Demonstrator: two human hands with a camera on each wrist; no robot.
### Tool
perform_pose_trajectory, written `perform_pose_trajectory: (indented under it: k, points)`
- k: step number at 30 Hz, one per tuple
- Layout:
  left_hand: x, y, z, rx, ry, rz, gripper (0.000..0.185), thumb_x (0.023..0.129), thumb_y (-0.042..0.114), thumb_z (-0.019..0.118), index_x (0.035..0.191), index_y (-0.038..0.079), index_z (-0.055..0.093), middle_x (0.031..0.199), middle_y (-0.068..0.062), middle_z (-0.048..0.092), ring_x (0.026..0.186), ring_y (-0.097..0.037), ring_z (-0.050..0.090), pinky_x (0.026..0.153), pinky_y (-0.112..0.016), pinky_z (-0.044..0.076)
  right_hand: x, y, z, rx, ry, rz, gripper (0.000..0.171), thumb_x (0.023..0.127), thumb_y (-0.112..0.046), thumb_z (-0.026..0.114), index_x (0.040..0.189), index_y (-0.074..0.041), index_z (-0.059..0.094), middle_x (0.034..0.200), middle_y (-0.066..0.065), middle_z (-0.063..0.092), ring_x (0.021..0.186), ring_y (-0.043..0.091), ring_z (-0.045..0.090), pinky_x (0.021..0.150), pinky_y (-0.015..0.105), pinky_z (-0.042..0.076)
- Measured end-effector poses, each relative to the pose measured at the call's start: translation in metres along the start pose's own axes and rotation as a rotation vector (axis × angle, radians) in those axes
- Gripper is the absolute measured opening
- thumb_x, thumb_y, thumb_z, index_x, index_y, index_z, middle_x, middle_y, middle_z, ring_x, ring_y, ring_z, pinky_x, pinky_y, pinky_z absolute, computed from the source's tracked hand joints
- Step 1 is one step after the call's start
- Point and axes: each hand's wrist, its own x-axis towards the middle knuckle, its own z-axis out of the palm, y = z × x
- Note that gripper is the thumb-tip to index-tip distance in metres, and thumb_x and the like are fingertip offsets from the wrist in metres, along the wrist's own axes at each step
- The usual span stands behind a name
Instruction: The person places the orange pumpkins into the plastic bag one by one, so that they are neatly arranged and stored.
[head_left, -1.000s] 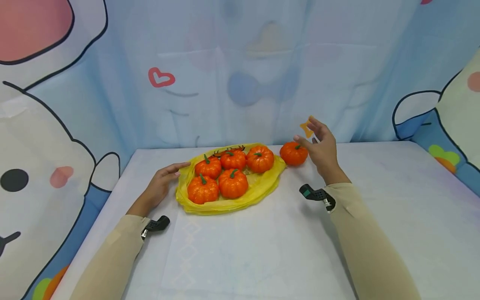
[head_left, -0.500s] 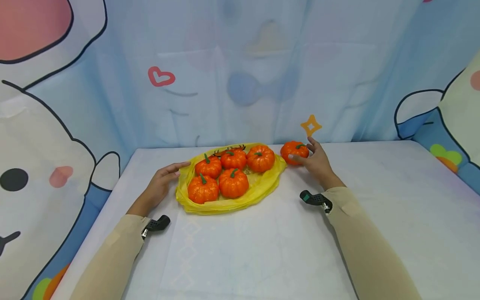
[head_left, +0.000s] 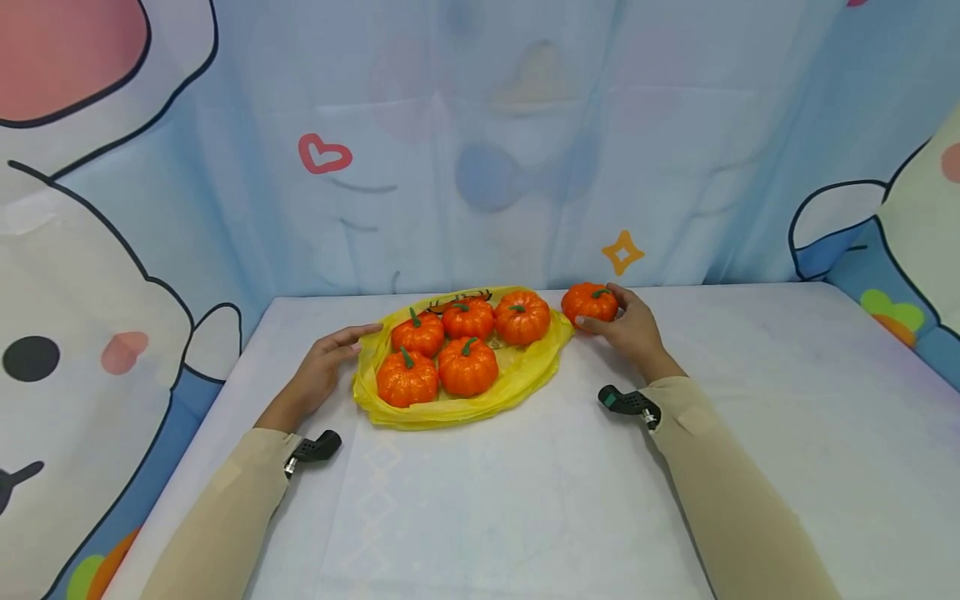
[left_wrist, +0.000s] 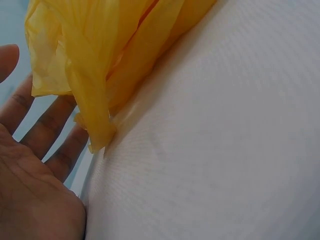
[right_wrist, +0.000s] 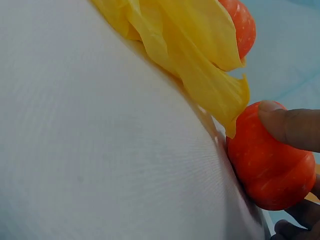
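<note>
A white table [head_left: 525, 500] carries 5 orange pumpkins toward its far edge, left of the middle: 3 in a back row [head_left: 417, 332], [head_left: 467, 317], [head_left: 521, 317] and 2 in front [head_left: 407, 377], [head_left: 467, 365], packed close together. Behind the table's far edge hangs a pale blue cartoon backdrop [head_left: 480, 142] with a red heart [head_left: 324, 154] and an orange 4-pointed star [head_left: 622, 252] printed on it. Large white cartoon figures [head_left: 67, 317] outlined in black flank the table's left and right sides.
</note>
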Motion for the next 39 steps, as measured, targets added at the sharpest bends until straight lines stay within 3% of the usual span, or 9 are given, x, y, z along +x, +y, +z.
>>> perform_pose_trajectory:
  k: [13, 22, 26, 31, 39]
  points:
    - [0.001, 0.000, 0.000, 0.008, 0.004, -0.003, 0.046, 0.099, 0.016, 0.045, 0.141, -0.004, 0.048, 0.155, -0.018, 0.039, 0.150, -0.030, 0.020, 0.122, -0.058, 0.000, -0.001, -0.003, -0.001, -0.004, 0.094, -0.006, 0.092, 0.087, -0.031, 0.072, 0.156, -0.002, 0.019, 0.158, 0.024, 0.028, 0.142, 0.039, 0.033, 0.119, 0.050, 0.030]
    - [0.001, 0.001, 0.001, 0.014, 0.005, -0.010, 0.046, 0.099, 0.015, 0.044, 0.142, -0.003, 0.048, 0.156, -0.019, 0.037, 0.151, -0.030, 0.019, 0.122, -0.058, 0.000, -0.003, -0.011, -0.009, 0.061, 0.071, -0.061, 0.094, 0.085, -0.035, 0.075, 0.157, -0.009, 0.021, 0.157, 0.019, 0.031, 0.133, 0.037, 0.040, 0.113, 0.050, 0.039]
    - [0.001, 0.000, 0.000, 0.011, 0.009, -0.010, 0.046, 0.099, 0.015, 0.044, 0.141, -0.004, 0.048, 0.156, -0.019, 0.038, 0.150, -0.031, 0.020, 0.122, -0.058, 0.000, -0.007, -0.019, -0.013, 0.100, -0.019, -0.147, 0.090, 0.086, -0.035, 0.075, 0.157, -0.014, 0.024, 0.157, 0.016, 0.033, 0.133, 0.037, 0.043, 0.106, 0.038, 0.048]
    - [0.001, -0.001, 0.001, -0.013, 0.007, -0.008, 0.046, 0.100, 0.015, 0.044, 0.141, -0.004, 0.048, 0.155, -0.017, 0.040, 0.150, -0.030, 0.022, 0.123, -0.057, 0.001, -0.015, -0.029, -0.022, 0.083, -0.203, -0.231, 0.081, 0.085, -0.030, 0.077, 0.153, -0.017, 0.035, 0.152, 0.013, 0.041, 0.132, 0.034, 0.050, 0.092, 0.019, 0.052]
    - [0.001, -0.001, 0.001, -0.014, 0.009, -0.004, 0.046, 0.100, 0.016, 0.045, 0.141, -0.004, 0.048, 0.155, -0.016, 0.041, 0.150, -0.030, 0.022, 0.123, -0.056, 0.002, -0.025, -0.043, -0.024, 0.075, -0.471, -0.304, 0.077, 0.079, -0.016, 0.082, 0.146, -0.014, 0.046, 0.149, 0.009, 0.046, 0.131, 0.034, 0.051, 0.093, 0.031, 0.056]
